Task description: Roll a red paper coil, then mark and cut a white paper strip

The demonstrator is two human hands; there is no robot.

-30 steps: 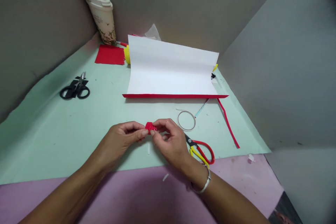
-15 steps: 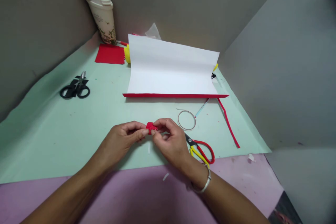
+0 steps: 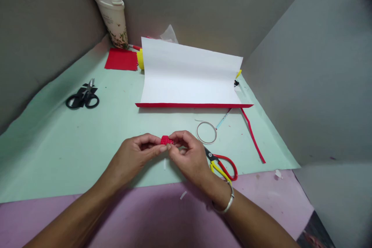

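**Small red piece (image 3: 166,139) in two-handed grip**

The left hand (image 3: 135,151) and right hand (image 3: 188,157), both closed in a pinch, hold the piece between them over a pale green sheet (image 3: 95,143), with a coil of wire (image 3: 206,143) and red-and-yellow-handled scissors (image 3: 211,155) near the right hand.

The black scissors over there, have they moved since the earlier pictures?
No, the black scissors lie where they did, nearer than the red sheet and to its left.
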